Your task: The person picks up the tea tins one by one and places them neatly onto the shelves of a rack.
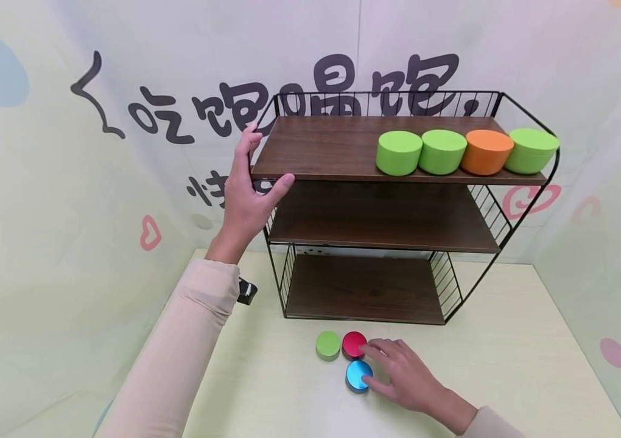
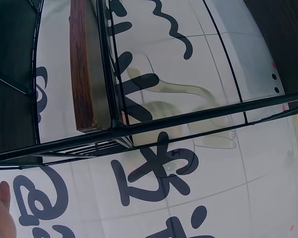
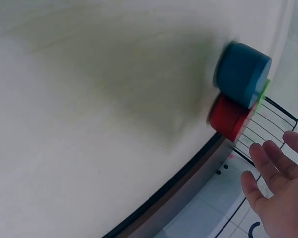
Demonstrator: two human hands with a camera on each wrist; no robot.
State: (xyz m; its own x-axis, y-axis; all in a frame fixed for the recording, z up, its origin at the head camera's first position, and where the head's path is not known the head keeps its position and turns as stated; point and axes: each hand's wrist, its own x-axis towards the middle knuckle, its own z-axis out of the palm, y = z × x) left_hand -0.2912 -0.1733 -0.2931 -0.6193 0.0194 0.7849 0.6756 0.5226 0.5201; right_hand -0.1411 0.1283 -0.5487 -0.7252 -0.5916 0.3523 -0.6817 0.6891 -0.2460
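Observation:
My left hand grips the left front corner of a three-tier shelf with wood-look boards and a black wire frame. Its thumb lies along the top board's front edge; the fingers reach over the side. Down on the table, my right hand hovers by three round tins, fingers spread and parted from one another. Nearest to it are a blue tin and a red tin, with a green tin to their left. From the right wrist, a gap shows between the fingers and the red tin.
Along the top board's right half stand a row of round tins: green ones and an orange one. A small black object shows beside the left sleeve. Printed cloth walls enclose the pale table.

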